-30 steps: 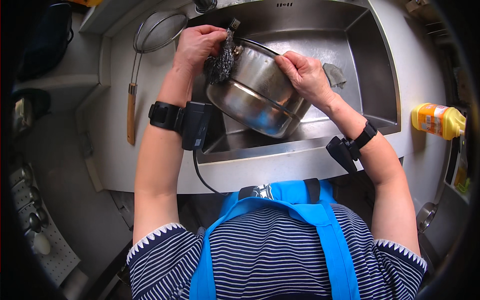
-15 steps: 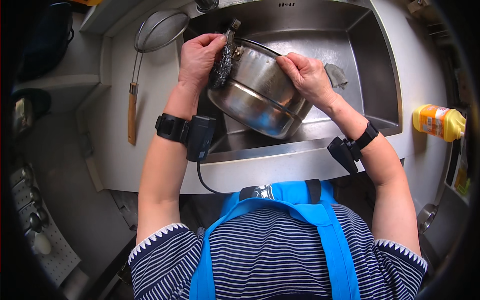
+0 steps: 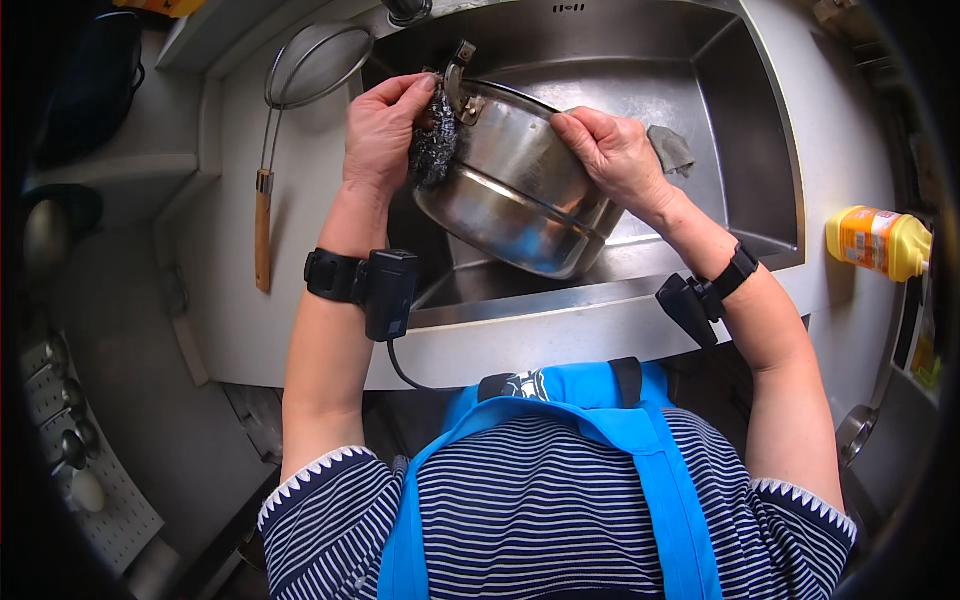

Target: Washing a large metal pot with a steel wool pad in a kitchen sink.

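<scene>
A stainless steel pot is held tilted over the sink, its rim toward the far side. My right hand is closed on the pot's rim at its right, thumb on the outer wall. My left hand pinches a steel wool scrubber, dark and shaggy, beside the pot's metal handle. The scrubber hangs along the pot's left wall; whether it touches the metal there I cannot tell. The pot's inside is hidden from view.
The steel sink has a grey cloth lying in it. On the counter to the left rests a wire strainer with a wooden handle. A yellow bottle lies at the right, and a tap base stands behind the sink.
My left hand has shifted slightly left and down with the scrubber, away from the pot's handle, so more of the handle shows. My right hand and the pot have barely moved.
</scene>
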### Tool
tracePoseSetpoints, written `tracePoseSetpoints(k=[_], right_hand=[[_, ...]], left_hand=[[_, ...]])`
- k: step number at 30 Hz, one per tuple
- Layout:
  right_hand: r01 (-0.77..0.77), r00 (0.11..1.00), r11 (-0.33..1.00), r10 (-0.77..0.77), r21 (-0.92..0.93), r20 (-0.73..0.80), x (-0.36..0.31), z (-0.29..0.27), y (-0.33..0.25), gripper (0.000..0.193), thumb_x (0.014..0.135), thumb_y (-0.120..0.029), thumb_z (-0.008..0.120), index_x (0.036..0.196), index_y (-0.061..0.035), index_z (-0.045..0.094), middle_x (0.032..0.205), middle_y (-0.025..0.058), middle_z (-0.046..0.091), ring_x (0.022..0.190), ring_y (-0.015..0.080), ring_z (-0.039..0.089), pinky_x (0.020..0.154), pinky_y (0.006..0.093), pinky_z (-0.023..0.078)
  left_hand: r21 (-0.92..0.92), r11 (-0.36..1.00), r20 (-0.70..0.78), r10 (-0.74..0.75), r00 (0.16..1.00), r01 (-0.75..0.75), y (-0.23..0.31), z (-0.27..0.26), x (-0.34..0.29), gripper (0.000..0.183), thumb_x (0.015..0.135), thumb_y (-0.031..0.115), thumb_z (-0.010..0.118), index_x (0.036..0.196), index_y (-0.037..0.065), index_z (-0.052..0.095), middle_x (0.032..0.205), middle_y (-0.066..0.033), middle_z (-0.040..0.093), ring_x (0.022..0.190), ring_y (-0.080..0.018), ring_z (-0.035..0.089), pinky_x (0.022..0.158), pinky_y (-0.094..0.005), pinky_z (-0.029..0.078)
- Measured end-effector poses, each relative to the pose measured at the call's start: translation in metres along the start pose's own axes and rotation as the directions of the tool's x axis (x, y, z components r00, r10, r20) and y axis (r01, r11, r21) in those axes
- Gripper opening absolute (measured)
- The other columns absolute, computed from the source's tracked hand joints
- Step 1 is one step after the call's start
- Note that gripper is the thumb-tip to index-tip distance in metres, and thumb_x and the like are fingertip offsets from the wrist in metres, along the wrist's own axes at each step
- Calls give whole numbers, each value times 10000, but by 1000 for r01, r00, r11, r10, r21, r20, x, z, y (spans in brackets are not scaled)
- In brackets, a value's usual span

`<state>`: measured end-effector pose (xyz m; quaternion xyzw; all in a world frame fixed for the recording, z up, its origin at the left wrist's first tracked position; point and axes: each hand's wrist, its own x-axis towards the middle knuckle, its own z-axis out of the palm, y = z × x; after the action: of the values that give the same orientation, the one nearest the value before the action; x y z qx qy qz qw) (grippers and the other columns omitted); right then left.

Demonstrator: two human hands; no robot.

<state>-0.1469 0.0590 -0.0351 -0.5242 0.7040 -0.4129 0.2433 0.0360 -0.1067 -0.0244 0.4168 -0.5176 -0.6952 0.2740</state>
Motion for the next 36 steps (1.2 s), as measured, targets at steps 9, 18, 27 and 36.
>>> tracePoseSetpoints(k=[9, 18, 27, 36], right_hand=[[6, 1000, 1000, -6, -8, 9, -2, -2, 3, 342, 915, -330, 547, 708, -60, 572, 609, 152, 551, 591, 335, 564, 534, 398, 441], [16, 999, 1000, -16, -18, 28, 0, -1, 3, 355, 919, -333, 541, 700, -55, 568, 599, 160, 543, 580, 341, 556, 531, 398, 432], [19, 1000, 999, -19, -40, 3, 1, -1, -2, 371, 922, -351, 530, 696, -59, 560, 592, 158, 546, 582, 342, 571, 522, 400, 444], [20, 1000, 994, -19, -108, 5, 4, 2, -6, 375, 923, -374, 520, 698, -78, 566, 602, 147, 561, 588, 342, 576, 523, 409, 456]], left_hand=[[46, 997, 204, -68, 977, 60, 8, -6, -17, 310, 823, 76, 677, 1104, -36, 611, 886, -36, 656, 796, -76, 588, 721, -208, 488], [247, 968, 214, -90, 973, 35, 5, -8, -4, 239, 804, 45, 693, 1031, -11, 641, 893, -21, 659, 785, -70, 596, 729, -204, 483], [428, 887, 59, 166, 984, -175, -17, -1, -14, 160, 842, 71, 669, 973, -21, 661, 842, -8, 654, 731, -45, 565, 659, -185, 464], [607, 733, -75, 437, 896, -307, -22, 12, 0, 161, 853, 130, 664, 915, -18, 676, 746, 20, 646, 662, -22, 521, 605, -185, 436]])
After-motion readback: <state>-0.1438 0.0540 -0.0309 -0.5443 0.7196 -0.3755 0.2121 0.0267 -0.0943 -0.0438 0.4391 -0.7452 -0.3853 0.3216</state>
